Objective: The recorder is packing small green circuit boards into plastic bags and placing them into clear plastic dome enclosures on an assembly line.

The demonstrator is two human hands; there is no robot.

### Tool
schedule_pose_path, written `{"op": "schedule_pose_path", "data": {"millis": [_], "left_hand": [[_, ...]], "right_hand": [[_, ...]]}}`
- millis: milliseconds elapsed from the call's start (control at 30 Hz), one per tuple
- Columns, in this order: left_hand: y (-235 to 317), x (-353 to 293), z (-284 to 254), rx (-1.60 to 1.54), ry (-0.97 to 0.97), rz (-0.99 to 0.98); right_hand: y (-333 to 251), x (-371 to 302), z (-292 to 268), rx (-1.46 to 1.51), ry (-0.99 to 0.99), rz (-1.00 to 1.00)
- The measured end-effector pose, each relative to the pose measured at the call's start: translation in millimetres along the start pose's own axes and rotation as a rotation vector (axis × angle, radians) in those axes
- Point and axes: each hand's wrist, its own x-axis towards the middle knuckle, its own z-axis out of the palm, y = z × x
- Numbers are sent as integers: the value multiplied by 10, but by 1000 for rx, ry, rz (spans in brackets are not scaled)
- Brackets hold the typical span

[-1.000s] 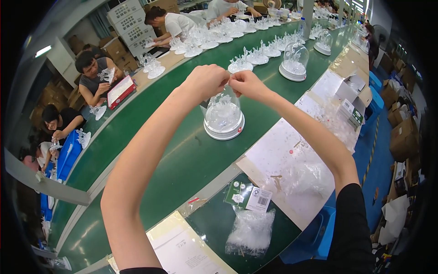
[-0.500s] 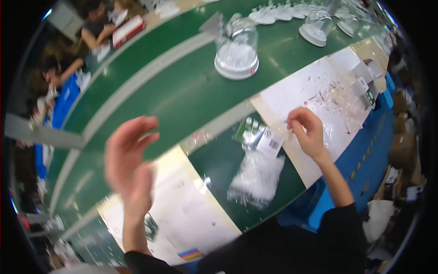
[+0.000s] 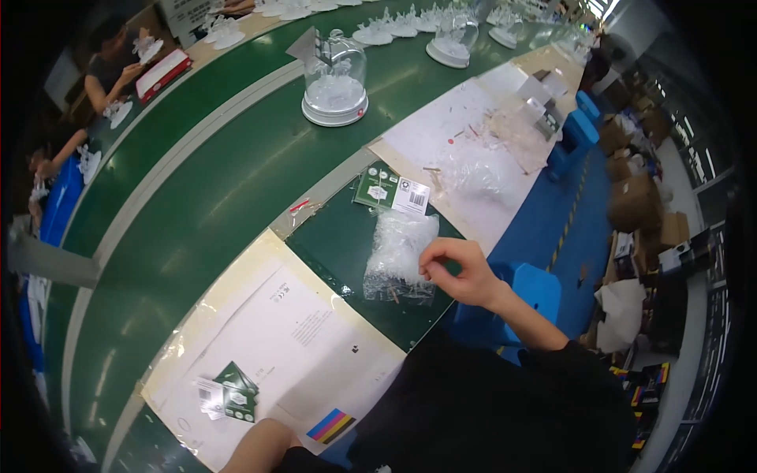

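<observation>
My right hand (image 3: 464, 273) hovers at the right edge of a clear plastic bag (image 3: 400, 244) filled with whitish pieces. Its thumb and forefinger meet in a pinch; anything between them is too small to make out. Just beyond the bag lies a green and white printed card (image 3: 392, 191). Of my left arm, only the forearm (image 3: 264, 446) shows at the bottom edge, the hand being out of the picture. Beside that forearm, several green and white cards (image 3: 234, 392) lie overlapped on a white sheet (image 3: 276, 315).
A glass dome on a white base (image 3: 335, 98) stands on the green belt (image 3: 229, 150), with more domes farther right. Scraps litter another white sheet (image 3: 441, 118). Blue stools (image 3: 536, 288) stand on the right. Across the belt a person (image 3: 110, 63) handles clear pieces near a red box (image 3: 163, 76).
My left hand has dropped out of view at the bottom. My right hand has come down and nearer, beside the bag. The whole view has shifted, showing more of the right side.
</observation>
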Motion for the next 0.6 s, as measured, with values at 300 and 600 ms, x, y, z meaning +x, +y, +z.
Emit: {"op": "schedule_pose_path", "data": {"millis": [300, 600], "left_hand": [[149, -336, 23, -442, 136, 408], [542, -765, 288, -648, 605, -143]], "right_hand": [[-264, -94, 378, -137, -246, 10], [-584, 145, 413, -294, -391, -30]]}}
